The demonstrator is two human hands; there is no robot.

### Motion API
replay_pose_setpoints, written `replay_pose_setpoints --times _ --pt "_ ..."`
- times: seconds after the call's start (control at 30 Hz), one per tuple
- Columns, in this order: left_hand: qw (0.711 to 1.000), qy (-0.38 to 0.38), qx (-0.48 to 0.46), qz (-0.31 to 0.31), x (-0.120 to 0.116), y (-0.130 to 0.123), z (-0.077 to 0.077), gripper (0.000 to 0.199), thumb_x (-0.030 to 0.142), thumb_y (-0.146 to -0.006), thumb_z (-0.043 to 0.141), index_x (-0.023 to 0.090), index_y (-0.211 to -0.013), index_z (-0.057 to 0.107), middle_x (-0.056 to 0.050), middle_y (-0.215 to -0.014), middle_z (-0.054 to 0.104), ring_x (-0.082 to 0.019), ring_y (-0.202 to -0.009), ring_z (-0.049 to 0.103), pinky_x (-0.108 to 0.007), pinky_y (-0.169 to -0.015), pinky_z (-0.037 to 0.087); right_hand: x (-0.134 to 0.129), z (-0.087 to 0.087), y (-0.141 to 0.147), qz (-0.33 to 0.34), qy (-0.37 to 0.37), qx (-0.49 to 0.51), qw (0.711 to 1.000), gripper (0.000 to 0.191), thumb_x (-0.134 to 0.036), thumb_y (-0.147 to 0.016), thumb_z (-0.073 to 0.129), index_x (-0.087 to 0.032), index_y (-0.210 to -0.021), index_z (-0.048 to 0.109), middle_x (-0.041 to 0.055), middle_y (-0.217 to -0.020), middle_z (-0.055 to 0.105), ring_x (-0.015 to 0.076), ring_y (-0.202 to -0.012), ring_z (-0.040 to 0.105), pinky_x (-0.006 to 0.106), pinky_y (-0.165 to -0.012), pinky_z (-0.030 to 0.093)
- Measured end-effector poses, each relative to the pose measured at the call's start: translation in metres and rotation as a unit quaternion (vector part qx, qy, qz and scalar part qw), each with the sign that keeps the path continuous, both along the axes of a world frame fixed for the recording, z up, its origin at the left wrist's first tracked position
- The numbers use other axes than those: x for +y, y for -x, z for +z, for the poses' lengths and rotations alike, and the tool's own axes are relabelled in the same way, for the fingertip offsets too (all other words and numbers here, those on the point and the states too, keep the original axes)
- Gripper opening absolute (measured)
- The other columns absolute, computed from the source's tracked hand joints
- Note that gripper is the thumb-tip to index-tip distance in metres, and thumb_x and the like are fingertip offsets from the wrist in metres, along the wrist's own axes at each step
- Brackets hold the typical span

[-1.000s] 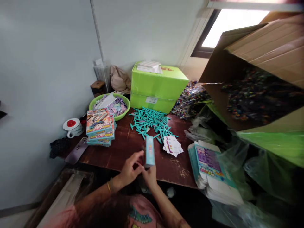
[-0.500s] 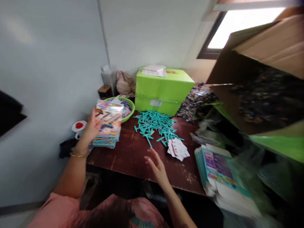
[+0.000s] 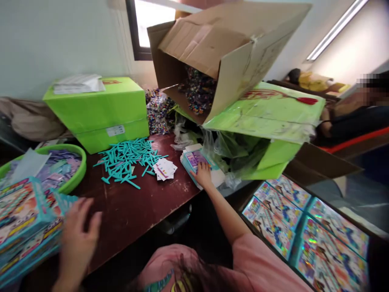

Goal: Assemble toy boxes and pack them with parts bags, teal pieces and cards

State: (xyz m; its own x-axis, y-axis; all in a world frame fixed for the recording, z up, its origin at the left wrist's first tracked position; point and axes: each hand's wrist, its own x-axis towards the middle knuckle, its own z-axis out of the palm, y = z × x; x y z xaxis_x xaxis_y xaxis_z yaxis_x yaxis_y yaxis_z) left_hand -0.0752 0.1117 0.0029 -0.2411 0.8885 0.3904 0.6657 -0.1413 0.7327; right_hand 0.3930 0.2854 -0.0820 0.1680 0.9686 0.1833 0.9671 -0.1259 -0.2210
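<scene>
My left hand, a little blurred, has its fingers apart beside a stack of colourful boxes at the left edge; nothing is in it. My right hand lies with spread fingers on top of a stack of flat purple and teal cartons at the table's right side. Between the hands, a heap of teal T-shaped sticks and a small pile of white printed cards rest on the dark red table.
A green basin of purple pieces and a green box stand behind. An open cardboard box of beads leans over another green box. Packed colourful boxes lie at lower right. A person's arm shows far right.
The view has swung right. My right hand has moved right onto the flat cartons. My left hand has come off the top of the colourful box stack and is now beside it.
</scene>
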Motion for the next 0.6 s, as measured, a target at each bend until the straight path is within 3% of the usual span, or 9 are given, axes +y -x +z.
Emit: replay_pose_setpoints --times 0.1,0.2,0.3,0.4,0.47,0.53,0.6 --pt "0.984 0.100 0.044 -0.143 0.008 -0.083 -0.042 0.036 0.043 -0.093 0.055 0.029 -0.124 0.067 -0.004 -0.141 0.060 -0.029 -0.132 0.057 -0.054 -0.115 0.044 0.006 -0.001 -0.007 0.017 0.051 -0.025 0.998 0.043 -0.029 -0.100 0.047 -0.006 -0.135 0.057 0.0243 -0.139 0.057 0.0322 -0.128 0.053 0.043 -0.111 0.035" --pt "0.959 0.169 0.044 -0.225 0.004 -0.127 -0.066 0.038 0.037 -0.096 0.050 0.026 -0.130 0.065 -0.008 -0.142 0.061 -0.026 -0.132 0.057 -0.051 -0.114 0.045 0.011 0.006 -0.012 0.018 0.068 -0.014 0.997 0.037 -0.032 -0.101 0.048 -0.008 -0.124 0.065 0.0225 -0.125 0.066 0.0293 -0.117 0.059 0.036 -0.102 0.041" --pt "0.938 0.212 0.048 -0.271 -0.004 -0.131 -0.074 0.040 0.034 -0.096 0.050 0.027 -0.133 0.063 -0.007 -0.142 0.061 -0.025 -0.132 0.057 -0.051 -0.115 0.044 0.026 0.018 -0.029 0.013 0.074 0.000 0.997 0.048 -0.046 -0.098 0.056 -0.011 -0.129 0.063 0.0210 -0.130 0.064 0.0322 -0.124 0.054 0.038 -0.104 0.039" --pt "0.927 0.241 0.051 -0.284 -0.008 -0.121 -0.078 0.040 0.034 -0.094 0.052 0.027 -0.131 0.065 -0.006 -0.138 0.065 -0.025 -0.129 0.060 -0.048 -0.113 0.047 0.051 0.031 -0.047 0.008 0.082 0.022 0.996 0.055 -0.049 -0.096 0.059 -0.018 -0.142 0.055 0.0162 -0.147 0.053 0.0306 -0.136 0.045 0.038 -0.111 0.034" --pt "0.926 0.247 0.052 -0.282 -0.009 -0.115 -0.084 0.039 0.035 -0.093 0.053 0.026 -0.128 0.067 -0.007 -0.135 0.067 -0.025 -0.126 0.063 -0.046 -0.112 0.049 0.068 0.038 -0.055 -0.017 0.095 0.040 0.995 0.065 -0.051 -0.093 0.064 -0.015 -0.146 0.050 0.0194 -0.151 0.047 0.0312 -0.138 0.044 0.040 -0.111 0.033" --pt "0.927 0.245 0.052 -0.279 -0.009 -0.112 -0.091 0.039 0.037 -0.092 0.053 0.026 -0.126 0.069 -0.007 -0.133 0.069 -0.026 -0.124 0.064 -0.046 -0.110 0.050 0.083 0.045 -0.059 -0.058 0.113 0.061 0.990 0.076 -0.056 -0.088 0.068 -0.007 -0.144 0.050 0.0263 -0.145 0.051 0.0339 -0.133 0.049 0.042 -0.107 0.038" --pt "0.929 0.239 0.050 -0.278 -0.009 -0.111 -0.099 0.039 0.039 -0.092 0.053 0.026 -0.125 0.070 -0.006 -0.131 0.070 -0.027 -0.122 0.066 -0.046 -0.109 0.052 0.092 0.051 -0.060 -0.085 0.125 0.084 0.985 0.077 -0.059 -0.083 0.072 -0.005 -0.135 0.056 0.0272 -0.134 0.060 0.0333 -0.124 0.057 0.041 -0.101 0.043"
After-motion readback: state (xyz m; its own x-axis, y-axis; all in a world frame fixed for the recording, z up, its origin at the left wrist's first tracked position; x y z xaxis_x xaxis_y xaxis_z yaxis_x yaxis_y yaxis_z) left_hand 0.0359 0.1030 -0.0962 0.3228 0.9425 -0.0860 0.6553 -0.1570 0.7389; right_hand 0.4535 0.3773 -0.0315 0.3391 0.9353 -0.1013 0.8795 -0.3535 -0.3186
